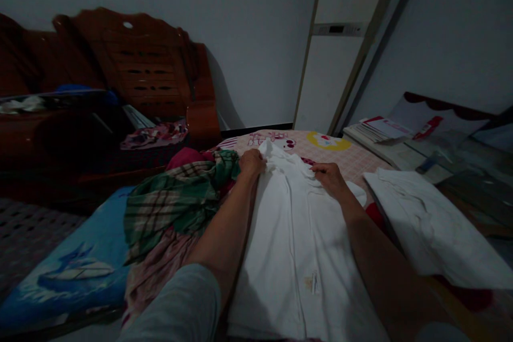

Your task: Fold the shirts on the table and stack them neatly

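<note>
A white garment (pixel 294 246) lies stretched out lengthwise before me, its rumpled collar end away from me. Near its lower end a small tag and a brownish patch show on the cloth. My left hand (pixel 252 162) is closed on the far left edge, beside the collar folds. At the far right edge my right hand (pixel 329 177) pinches the same cloth between thumb and fingers. Between the two hands the fabric bunches in small folds. A green plaid cloth (pixel 176 200) lies in a heap just left of my left forearm.
Folded white clothing (pixel 436 224) lies to the right, near a glass-topped table (pixel 473 171). A patterned pink cover (pixel 352 157) lies beneath the garment. On the left are a blue printed cushion or bag (pixel 88 272) and a carved wooden bench (pixel 136 64). A tall white cabinet-like unit (pixel 328 75) stands behind.
</note>
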The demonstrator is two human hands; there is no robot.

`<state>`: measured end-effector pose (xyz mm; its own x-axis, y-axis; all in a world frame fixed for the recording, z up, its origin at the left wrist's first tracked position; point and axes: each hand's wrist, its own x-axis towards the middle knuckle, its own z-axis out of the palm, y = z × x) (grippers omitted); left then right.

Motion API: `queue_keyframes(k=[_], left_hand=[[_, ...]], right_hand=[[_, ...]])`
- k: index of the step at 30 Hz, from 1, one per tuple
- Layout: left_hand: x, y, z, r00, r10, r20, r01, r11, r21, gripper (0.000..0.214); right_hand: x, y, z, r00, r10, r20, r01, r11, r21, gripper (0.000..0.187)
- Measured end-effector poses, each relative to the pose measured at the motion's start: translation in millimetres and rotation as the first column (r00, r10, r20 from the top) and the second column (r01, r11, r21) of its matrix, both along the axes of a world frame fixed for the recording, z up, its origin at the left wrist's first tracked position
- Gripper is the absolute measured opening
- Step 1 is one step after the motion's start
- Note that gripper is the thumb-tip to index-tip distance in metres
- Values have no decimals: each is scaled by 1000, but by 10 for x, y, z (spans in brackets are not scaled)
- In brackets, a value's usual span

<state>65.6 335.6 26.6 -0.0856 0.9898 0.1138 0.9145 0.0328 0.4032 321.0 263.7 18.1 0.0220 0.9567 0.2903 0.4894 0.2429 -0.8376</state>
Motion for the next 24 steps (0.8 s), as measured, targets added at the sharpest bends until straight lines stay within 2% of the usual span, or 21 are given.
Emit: queue_keyframes(k=[2, 5, 6, 8, 11, 14, 16, 18, 20, 24], left_hand=[[21, 10, -6, 1000, -24, 6, 23, 998, 62, 17], [118, 52, -69, 981, -194, 8, 185, 945, 271, 28], [155, 70, -97, 967, -253, 5, 240, 925, 295, 32], [218, 99, -148, 949, -317, -5, 308, 920, 244, 30], [267, 117, -187, 965, -259, -27, 259, 948, 184, 29], [255, 120, -169, 995, -99, -5, 98, 980, 171, 52], [226, 123, -137, 1000, 6, 1, -6, 993, 114, 67], [190, 129, -105, 997, 71, -8, -70, 995, 74, 71], [156, 139, -82, 997, 79, -22, -78, 996, 49, 60], [126, 163, -64, 1000, 18, -20, -17, 998, 55, 30]], right_hand=[[-11, -11, 9, 1000, 10, 17, -10, 1000, 3, 26], [-30, -17, 1, 995, 65, 79, -64, 998, -6, 27], [-36, -17, -3, 991, 88, 105, -87, 996, -11, 27], [-46, -18, -7, 981, 119, 151, -118, 993, -15, 28], [-58, -27, 11, 970, 127, 206, -127, 992, -14, 28], [-65, -42, 64, 957, 112, 266, -113, 994, -13, 27], [-59, -52, 114, 944, 95, 317, -101, 995, 5, 27], [-39, -60, 172, 930, 71, 360, -90, 995, 38, 28], [-8, -66, 234, 919, 30, 394, -69, 994, 84, 30], [74, -80, 355, 862, -87, 499, 16, 989, 145, 31]])
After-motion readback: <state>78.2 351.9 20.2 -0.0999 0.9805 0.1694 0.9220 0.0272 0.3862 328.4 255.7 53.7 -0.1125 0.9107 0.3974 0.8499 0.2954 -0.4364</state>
